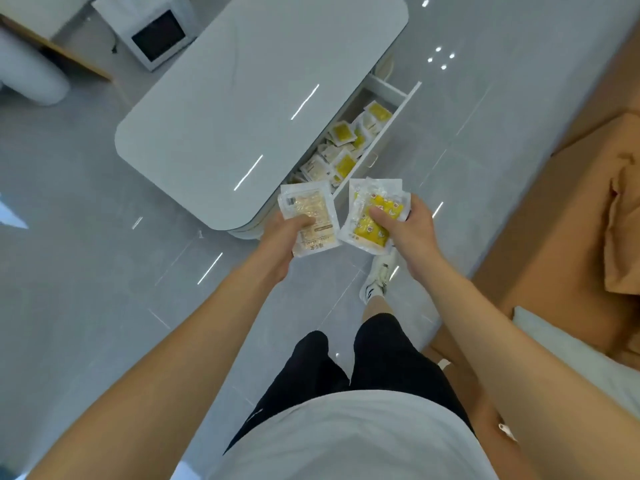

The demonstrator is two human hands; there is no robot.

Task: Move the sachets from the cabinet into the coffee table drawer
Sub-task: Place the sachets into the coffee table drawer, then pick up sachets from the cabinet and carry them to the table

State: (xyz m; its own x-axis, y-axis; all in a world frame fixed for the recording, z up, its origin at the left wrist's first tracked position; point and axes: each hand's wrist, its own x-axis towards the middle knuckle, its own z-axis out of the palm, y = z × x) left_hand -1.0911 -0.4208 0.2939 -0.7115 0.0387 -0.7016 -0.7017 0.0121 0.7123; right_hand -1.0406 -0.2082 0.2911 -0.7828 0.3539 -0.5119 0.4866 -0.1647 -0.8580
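My left hand (282, 242) grips a pale beige sachet stack (310, 211), thumb on top. My right hand (407, 230) grips a bunch of yellow sachets (372, 206) in clear wrappers. Both hands are held just in front of the near corner of the white coffee table (242, 98). Its drawer (394, 124) is pulled open on the right side and holds several yellow and pale sachets (344, 148). The cabinet is not in view.
A tan sofa (571, 220) with a cushion runs along the right. My legs and a white shoe (375, 277) stand on glossy grey floor tiles. A white appliance with a dark window (157, 38) and a white stool (31, 74) sit beyond the table.
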